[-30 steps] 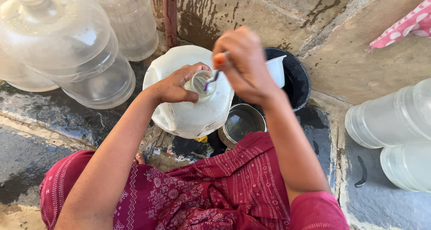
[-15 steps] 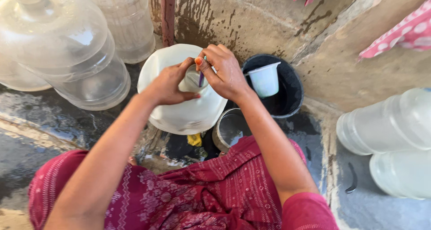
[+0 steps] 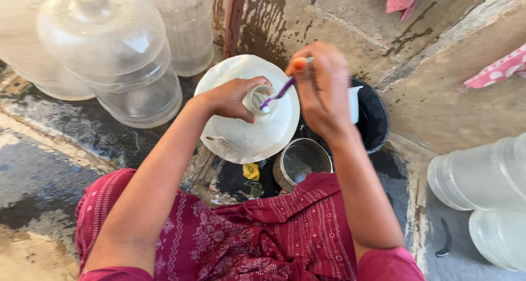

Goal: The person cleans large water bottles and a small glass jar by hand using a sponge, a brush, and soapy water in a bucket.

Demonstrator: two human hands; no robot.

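Your left hand grips the large clear plastic water jug by its neck while your right hand pinches a thin purple-handled brush poked into its mouth

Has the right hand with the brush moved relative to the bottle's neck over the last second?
Yes. The right hand has lifted away from the bottle neck, toward the black bucket; only the purple brush reaches the opening. The left hand grips the neck.

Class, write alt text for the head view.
Left hand grips the neck of a large clear water jug while the right hand pokes a purple-handled brush into its mouth; a steel pot stands beside it.
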